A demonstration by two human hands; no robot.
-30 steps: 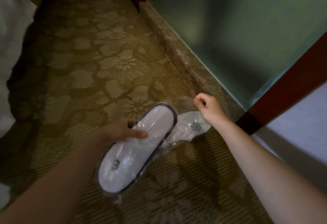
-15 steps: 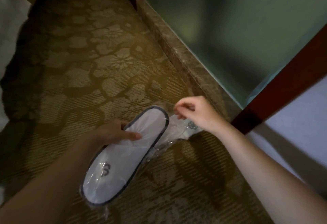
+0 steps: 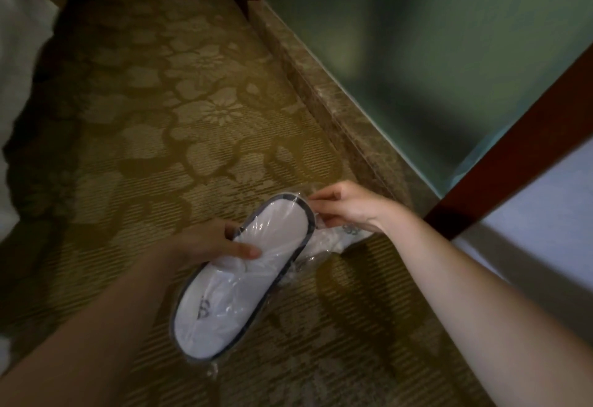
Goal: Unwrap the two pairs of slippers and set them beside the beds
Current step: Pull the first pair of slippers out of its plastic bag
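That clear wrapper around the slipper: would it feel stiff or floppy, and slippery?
Probably floppy: the wrapper crumples into folds where the right hand pinches it. Likely slippery too, given its glossy sheen. The slipper looks light, since the left hand holds it easily.

Single view, head-worn wide-angle camera. It looks forward and steeply down from above at the carpet point(image 3: 167, 111), close to both forearms, which enter from the near edge. Left hand point(image 3: 205, 241) and right hand point(image 3: 349, 206) sit just below frame centre. Bed linen point(image 3: 19, 53) cuts the far left edge; a glass wall point(image 3: 417, 37) fills the far right. Straight edges bow toward the borders.
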